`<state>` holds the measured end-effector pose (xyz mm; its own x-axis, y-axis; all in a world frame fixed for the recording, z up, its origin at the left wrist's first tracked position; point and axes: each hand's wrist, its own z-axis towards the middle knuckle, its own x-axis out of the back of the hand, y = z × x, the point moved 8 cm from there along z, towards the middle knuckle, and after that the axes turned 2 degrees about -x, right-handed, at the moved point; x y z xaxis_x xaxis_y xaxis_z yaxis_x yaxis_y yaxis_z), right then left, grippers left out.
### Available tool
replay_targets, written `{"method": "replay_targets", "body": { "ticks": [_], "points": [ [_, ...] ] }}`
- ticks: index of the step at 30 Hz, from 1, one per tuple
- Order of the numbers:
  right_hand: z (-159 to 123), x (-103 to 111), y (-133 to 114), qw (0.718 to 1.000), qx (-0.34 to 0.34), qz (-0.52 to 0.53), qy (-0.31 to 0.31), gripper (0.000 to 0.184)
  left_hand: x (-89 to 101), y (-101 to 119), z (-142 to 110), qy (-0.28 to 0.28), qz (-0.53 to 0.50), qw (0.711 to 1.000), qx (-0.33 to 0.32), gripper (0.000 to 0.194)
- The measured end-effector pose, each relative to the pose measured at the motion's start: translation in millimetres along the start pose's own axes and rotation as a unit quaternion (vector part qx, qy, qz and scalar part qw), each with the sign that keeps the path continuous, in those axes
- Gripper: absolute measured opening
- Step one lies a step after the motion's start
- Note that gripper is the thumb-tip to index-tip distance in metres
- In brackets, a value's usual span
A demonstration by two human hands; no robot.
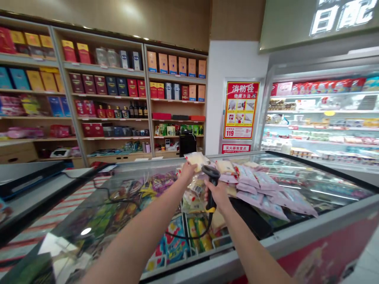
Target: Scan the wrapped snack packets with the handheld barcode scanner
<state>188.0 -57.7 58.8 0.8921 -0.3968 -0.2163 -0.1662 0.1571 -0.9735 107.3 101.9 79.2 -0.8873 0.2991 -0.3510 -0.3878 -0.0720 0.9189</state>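
Shop interior w/ wooden wall shelving (148, 81), 3 bays in view. R bay, top shelf: 6 orange-and-blue cardboard boxes (172, 64); middle bay, 2nd shelf: 3 maroon, 2 navy & 2 red boxes (111, 86). Red-and-yellow wall poster (241, 110) reads 消防栓 / 使用方法, w/ 6 small pics & no. 119; red sign (236, 148) below it: 灭火器放置点. Lit overhead sign (342, 17), top R: 日配. Open chiller (322, 118) at R has several rows of packs & tubs.

Worktop is a glass-topped chest freezer (325, 211). Inside: purple bags (162, 182), blue-and-red packs (177, 236) & yellow packs (201, 232) in white wire basket sections; brands too blurred to read.

L hand (187, 173): fingers nearly closed, pinching the near edge of 1 flat white packet (196, 159) w/ red marks, held over the far part of the freezer. R hand (216, 192): curled round the grip of 1 black-and-yellow handheld scanner (211, 172), upright, just beside the packet; its black cable (189, 238) loops down & L over the freezer.

R of the scanner, a pile of pale pink-and-white plastic packets (248, 176), approx. 10, overlapping, exact count unclear; flat black item (251, 217) partly under them.
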Motion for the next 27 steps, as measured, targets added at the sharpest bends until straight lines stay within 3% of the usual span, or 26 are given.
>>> {"method": "replay_targets", "body": {
  "ticks": [4, 9, 12, 15, 18, 20, 23, 25, 27],
  "points": [
    [6.3, 30.1, -7.5, 0.999, 0.018, 0.017, 0.046, 0.035, -28.7, -6.9, 11.6, 0.041, 0.159, 0.986, -0.019, 0.033],
    [7.3, 47.3, -4.0, 0.997, 0.001, 0.031, 0.075, 0.033, -52.7, 12.9, 14.2, 0.033, 0.412, 0.906, -0.09, 0.04],
    [5.3, 48.3, -0.2, 0.996, -0.001, 0.046, 0.073, 0.033, -57.3, 30.8, 1.6, 0.048, 0.458, 0.872, -0.169, 0.049],
    [2.1, 45.8, 1.9, 0.995, 0.012, 0.07, 0.064, 0.036, -54.0, 42.4, -27.4, 0.034, 0.46, 0.845, -0.271, 0.041],
    [-4.5, 43.0, 4.4, 0.994, 0.029, 0.087, 0.057, 0.039, -45.4, 36.8, -69.5, -0.058, 0.468, 0.81, -0.348, 0.027],
    [-11.9, 41.8, 7.3, 0.993, 0.042, 0.089, 0.058, 0.039, -38.1, 20.4, -97.4, -0.147, 0.485, 0.787, -0.351, 0.019],
    [-26.8, 38.5, 13.1, 0.992, 0.063, 0.086, 0.061, 0.037, -36.3, -17.5, -136.0, -0.314, 0.508, 0.735, -0.322, 0.023],
    [-37.7, 34.9, 18.5, 0.992, 0.066, 0.083, 0.065, 0.037, -38.1, -40.9, -154.3, -0.38, 0.527, 0.69, -0.319, 0.037],
    [-48.5, 30.8, 22.7, 0.993, 0.064, 0.078, 0.067, 0.037, -39.7, -61.3, -162.4, -0.409, 0.554, 0.652, -0.319, 0.064]
  ]
}}
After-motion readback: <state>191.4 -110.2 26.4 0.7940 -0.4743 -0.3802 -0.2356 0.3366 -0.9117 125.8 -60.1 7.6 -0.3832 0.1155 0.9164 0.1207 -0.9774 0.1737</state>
